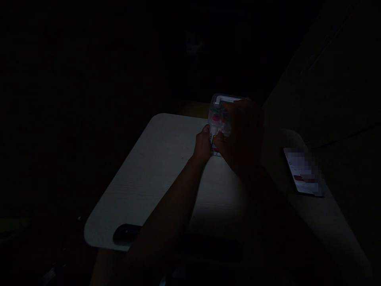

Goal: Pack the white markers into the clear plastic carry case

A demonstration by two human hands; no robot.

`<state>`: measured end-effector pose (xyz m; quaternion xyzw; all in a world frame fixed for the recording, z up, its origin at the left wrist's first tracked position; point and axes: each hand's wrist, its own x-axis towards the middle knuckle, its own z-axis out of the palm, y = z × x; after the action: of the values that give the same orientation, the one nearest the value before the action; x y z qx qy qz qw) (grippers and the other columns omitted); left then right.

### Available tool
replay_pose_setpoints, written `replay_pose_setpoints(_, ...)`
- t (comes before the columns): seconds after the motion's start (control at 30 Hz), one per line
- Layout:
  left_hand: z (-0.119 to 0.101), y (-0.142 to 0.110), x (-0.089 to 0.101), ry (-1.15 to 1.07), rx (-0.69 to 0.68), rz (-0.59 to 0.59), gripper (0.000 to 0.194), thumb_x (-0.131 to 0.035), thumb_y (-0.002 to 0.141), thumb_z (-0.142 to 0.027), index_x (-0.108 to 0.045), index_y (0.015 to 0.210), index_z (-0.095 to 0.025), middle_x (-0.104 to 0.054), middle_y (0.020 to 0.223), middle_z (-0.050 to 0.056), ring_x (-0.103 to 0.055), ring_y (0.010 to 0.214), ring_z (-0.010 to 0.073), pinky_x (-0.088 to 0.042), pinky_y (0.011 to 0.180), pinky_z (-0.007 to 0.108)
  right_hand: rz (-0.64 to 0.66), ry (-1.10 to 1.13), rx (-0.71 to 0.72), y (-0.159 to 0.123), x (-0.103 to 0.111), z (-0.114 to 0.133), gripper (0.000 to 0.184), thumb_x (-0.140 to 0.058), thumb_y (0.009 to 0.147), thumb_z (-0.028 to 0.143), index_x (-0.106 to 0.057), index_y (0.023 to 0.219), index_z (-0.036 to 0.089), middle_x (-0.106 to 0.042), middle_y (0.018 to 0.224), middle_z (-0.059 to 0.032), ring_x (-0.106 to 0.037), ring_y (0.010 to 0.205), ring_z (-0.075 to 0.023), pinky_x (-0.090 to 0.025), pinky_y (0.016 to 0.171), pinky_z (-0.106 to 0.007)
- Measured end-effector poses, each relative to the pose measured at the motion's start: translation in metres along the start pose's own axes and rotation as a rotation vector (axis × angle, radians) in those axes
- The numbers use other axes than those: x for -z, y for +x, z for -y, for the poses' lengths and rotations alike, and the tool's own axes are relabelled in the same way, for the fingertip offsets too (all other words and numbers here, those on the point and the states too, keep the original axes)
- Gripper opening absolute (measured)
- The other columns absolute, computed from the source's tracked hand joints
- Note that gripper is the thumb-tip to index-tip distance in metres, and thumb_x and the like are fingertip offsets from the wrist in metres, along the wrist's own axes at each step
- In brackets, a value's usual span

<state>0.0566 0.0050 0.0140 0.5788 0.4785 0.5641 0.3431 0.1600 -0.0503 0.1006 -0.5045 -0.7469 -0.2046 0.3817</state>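
At the far side of the small table, a clear plastic case (216, 109) with a white handle and a yellow-and-red label stands tilted up. Pink and other coloured round items show through its upper part. My left hand (203, 143) grips the case along its left edge, thumb up. Over the case's front and right side lies my right hand (245, 131), its thumb across the label and its fingers curled near the top. This hand hides much of the case, and deep shadow blurs its fingers.
The white table (143, 171) has rounded corners and a dark slot (126, 234) at its near edge. A lit phone (300, 172) lies on the right side, with a thin cable (345, 137) beyond it. Darkness covers most of the surroundings.
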Motion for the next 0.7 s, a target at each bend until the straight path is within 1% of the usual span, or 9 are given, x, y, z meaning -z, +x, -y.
replay_pose_setpoints(0.1,0.003,0.000,0.001,0.036,-0.100,0.024,0.033,-0.027,0.094,-0.023,-0.057,0.081,-0.018,-0.062,0.073,0.003,-0.053,0.065,0.0113,-0.045,0.061,0.023,0.014,0.045,-0.040,-0.001,-0.003,0.002,0.045,-0.052,0.078,0.020,-0.054,0.123,0.019,-0.050,0.125,-0.0109,-0.038,0.127,-0.0260,-0.031,0.111,-0.045)
replay_pose_setpoints(0.2,0.007,-0.001,0.002,0.084,-0.125,0.027,0.030,-0.028,0.093,-0.025,-0.055,0.081,-0.019,-0.062,0.074,0.003,-0.054,0.067,0.0121,-0.045,0.063,0.024,0.016,0.059,-0.058,-0.001,-0.005,0.003,0.042,-0.048,0.080,0.019,-0.053,0.122,0.022,-0.049,0.125,-0.0098,-0.038,0.128,-0.0260,-0.029,0.111,-0.049)
replay_pose_setpoints(0.33,0.011,0.001,0.003,0.140,-0.144,0.014,0.019,-0.039,0.089,-0.028,-0.054,0.080,-0.020,-0.059,0.069,0.001,-0.051,0.064,0.0130,-0.043,0.062,0.026,-0.026,0.037,-0.025,0.000,-0.006,0.001,0.042,-0.052,0.078,0.021,-0.055,0.119,0.021,-0.051,0.121,-0.0091,-0.042,0.124,-0.0257,-0.032,0.110,-0.045)
replay_pose_setpoints(0.4,0.012,0.001,0.002,0.138,-0.140,0.002,0.019,-0.040,0.088,-0.028,-0.054,0.079,-0.020,-0.059,0.069,0.001,-0.051,0.064,0.0129,-0.043,0.062,0.026,-0.032,0.044,0.000,0.001,-0.004,0.000,0.045,-0.056,0.075,0.022,-0.055,0.120,0.020,-0.051,0.121,-0.0091,-0.041,0.123,-0.0262,-0.033,0.110,-0.044)
replay_pose_setpoints(0.47,0.011,0.001,0.001,0.094,-0.111,-0.008,0.023,-0.037,0.090,-0.029,-0.053,0.077,-0.020,-0.059,0.068,0.001,-0.051,0.063,0.0124,-0.042,0.061,0.026,0.007,0.068,-0.004,0.002,0.000,0.000,0.046,-0.055,0.074,0.021,-0.054,0.121,0.020,-0.050,0.123,-0.0092,-0.040,0.124,-0.0262,-0.033,0.110,-0.045)
replay_pose_setpoints(0.53,0.011,0.001,0.000,0.023,-0.082,-0.009,0.024,-0.035,0.090,-0.030,-0.053,0.076,-0.020,-0.060,0.068,0.001,-0.052,0.062,0.0122,-0.043,0.060,0.025,0.073,0.088,-0.042,0.004,0.004,0.002,0.046,-0.053,0.076,0.019,-0.053,0.122,0.021,-0.048,0.125,-0.0106,-0.039,0.127,-0.0267,-0.032,0.110,-0.046)
replay_pose_setpoints(0.6,0.011,0.001,0.000,-0.014,-0.086,-0.006,0.020,-0.040,0.087,-0.031,-0.053,0.078,-0.020,-0.060,0.069,0.000,-0.052,0.063,0.0123,-0.044,0.062,0.026,0.125,0.097,-0.066,0.004,0.008,0.003,0.046,-0.053,0.076,0.019,-0.053,0.123,0.019,-0.047,0.127,-0.0125,-0.037,0.128,-0.0276,-0.032,0.111,-0.045)
replay_pose_setpoints(0.7,0.011,0.001,0.001,0.001,-0.086,-0.009,0.016,-0.044,0.084,-0.031,-0.054,0.080,-0.020,-0.061,0.069,0.000,-0.053,0.062,0.0127,-0.044,0.061,0.026,0.141,0.106,-0.030,0.005,0.014,0.001,0.051,-0.055,0.074,0.020,-0.052,0.125,0.022,-0.047,0.129,-0.0103,-0.037,0.130,-0.0281,-0.033,0.110,-0.046)
